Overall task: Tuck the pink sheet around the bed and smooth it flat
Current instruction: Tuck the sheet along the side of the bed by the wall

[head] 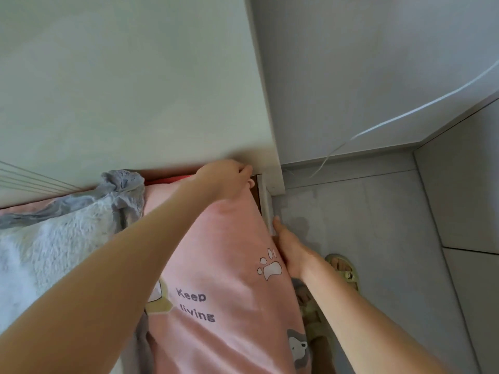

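Left hand pinches the 12 o'clock corner of pink cartoon-print fabric sheet; right hand at 4 o'clock, fingers hidden under side edge, grip unclear.

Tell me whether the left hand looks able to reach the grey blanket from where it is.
Likely yes: the grey blanket lies close beside the left hand, with nothing between them, though its fingers would first have to let go of the pink sheet.
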Action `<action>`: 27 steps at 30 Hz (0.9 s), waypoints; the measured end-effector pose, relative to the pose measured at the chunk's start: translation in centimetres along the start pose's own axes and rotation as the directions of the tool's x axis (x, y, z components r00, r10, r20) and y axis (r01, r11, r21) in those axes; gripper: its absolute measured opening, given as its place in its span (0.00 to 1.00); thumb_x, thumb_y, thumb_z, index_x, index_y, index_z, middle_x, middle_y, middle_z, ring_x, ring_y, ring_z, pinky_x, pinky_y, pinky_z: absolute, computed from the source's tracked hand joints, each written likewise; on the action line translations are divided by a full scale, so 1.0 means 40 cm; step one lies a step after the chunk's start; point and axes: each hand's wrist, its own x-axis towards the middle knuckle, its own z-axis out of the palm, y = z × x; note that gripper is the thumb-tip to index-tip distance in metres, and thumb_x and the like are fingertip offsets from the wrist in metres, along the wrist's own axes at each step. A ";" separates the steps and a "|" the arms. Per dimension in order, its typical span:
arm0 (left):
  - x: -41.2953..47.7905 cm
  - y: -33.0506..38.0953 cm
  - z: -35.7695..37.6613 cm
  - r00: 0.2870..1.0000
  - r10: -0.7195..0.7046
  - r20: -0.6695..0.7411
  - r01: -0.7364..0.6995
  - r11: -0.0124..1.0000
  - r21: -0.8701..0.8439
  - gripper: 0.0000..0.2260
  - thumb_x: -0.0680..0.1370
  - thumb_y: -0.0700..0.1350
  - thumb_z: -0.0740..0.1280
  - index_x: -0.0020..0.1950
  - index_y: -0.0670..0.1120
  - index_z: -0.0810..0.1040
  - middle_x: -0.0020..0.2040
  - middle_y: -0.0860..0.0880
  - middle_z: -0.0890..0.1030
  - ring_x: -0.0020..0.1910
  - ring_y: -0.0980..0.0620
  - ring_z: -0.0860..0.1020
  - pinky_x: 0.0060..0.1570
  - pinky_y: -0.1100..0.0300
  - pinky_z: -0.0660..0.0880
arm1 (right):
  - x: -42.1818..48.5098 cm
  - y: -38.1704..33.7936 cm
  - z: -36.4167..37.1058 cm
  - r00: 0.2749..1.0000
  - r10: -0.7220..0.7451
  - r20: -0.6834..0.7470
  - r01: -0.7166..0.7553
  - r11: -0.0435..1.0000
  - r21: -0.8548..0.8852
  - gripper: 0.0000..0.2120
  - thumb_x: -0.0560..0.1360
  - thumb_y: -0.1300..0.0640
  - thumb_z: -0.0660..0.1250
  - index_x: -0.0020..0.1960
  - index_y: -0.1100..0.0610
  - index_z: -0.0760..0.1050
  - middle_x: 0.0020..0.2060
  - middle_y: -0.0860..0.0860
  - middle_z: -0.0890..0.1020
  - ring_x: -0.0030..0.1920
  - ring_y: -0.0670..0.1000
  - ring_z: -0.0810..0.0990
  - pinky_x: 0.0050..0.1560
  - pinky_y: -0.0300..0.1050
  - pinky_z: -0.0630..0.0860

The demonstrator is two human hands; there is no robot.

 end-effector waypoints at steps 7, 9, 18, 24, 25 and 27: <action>-0.077 -0.039 0.058 0.851 0.094 -0.516 -0.167 0.981 -0.096 0.13 0.78 0.39 0.60 0.61 0.45 0.77 0.58 0.45 0.79 0.57 0.43 0.75 0.52 0.53 0.73 | 0.002 -0.022 -0.031 0.982 -0.078 -0.170 0.056 0.990 -0.129 0.39 0.76 0.31 0.45 0.47 0.61 0.81 0.43 0.58 0.85 0.46 0.56 0.83 0.49 0.48 0.79; -0.115 -0.068 0.082 0.845 0.071 -0.531 -0.102 0.994 -0.030 0.12 0.77 0.39 0.61 0.57 0.45 0.80 0.54 0.45 0.80 0.53 0.42 0.76 0.48 0.52 0.74 | -0.011 -0.033 -0.024 0.934 -0.211 -0.289 0.107 0.935 -0.337 0.35 0.78 0.34 0.45 0.46 0.61 0.78 0.37 0.55 0.82 0.43 0.55 0.81 0.38 0.44 0.76; -0.089 -0.098 0.213 0.986 -0.111 -0.122 0.118 0.992 0.051 0.23 0.82 0.53 0.50 0.76 0.50 0.52 0.78 0.46 0.50 0.76 0.42 0.50 0.64 0.45 0.67 | -0.063 -0.081 0.021 0.903 -0.406 -0.140 0.354 0.888 -0.292 0.22 0.80 0.40 0.52 0.59 0.53 0.76 0.51 0.50 0.82 0.49 0.49 0.80 0.51 0.44 0.76; -0.153 -0.083 0.216 0.949 -0.061 -0.309 0.021 0.991 -0.133 0.20 0.81 0.45 0.56 0.73 0.45 0.64 0.76 0.43 0.60 0.74 0.39 0.57 0.65 0.43 0.67 | -0.130 0.055 -0.032 0.830 -0.438 -0.344 0.380 0.897 -0.226 0.15 0.81 0.48 0.56 0.58 0.56 0.74 0.55 0.55 0.80 0.53 0.52 0.80 0.57 0.47 0.75; -0.189 -0.071 0.230 0.921 -0.028 -0.388 -0.033 0.988 -0.150 0.17 0.80 0.41 0.58 0.69 0.42 0.70 0.72 0.41 0.66 0.72 0.38 0.62 0.62 0.42 0.70 | -0.139 0.087 -0.037 0.824 -0.447 -0.348 0.381 0.892 -0.244 0.13 0.81 0.50 0.56 0.57 0.56 0.74 0.56 0.55 0.80 0.54 0.52 0.80 0.59 0.48 0.74; -0.263 -0.043 0.275 0.857 0.075 -0.509 -0.139 0.986 -0.089 0.12 0.77 0.36 0.61 0.58 0.37 0.78 0.63 0.38 0.76 0.64 0.36 0.72 0.55 0.42 0.75 | -0.146 0.149 -0.054 0.789 -0.477 -0.387 0.367 0.871 -0.326 0.13 0.81 0.53 0.55 0.59 0.56 0.74 0.57 0.54 0.79 0.57 0.52 0.78 0.65 0.51 0.72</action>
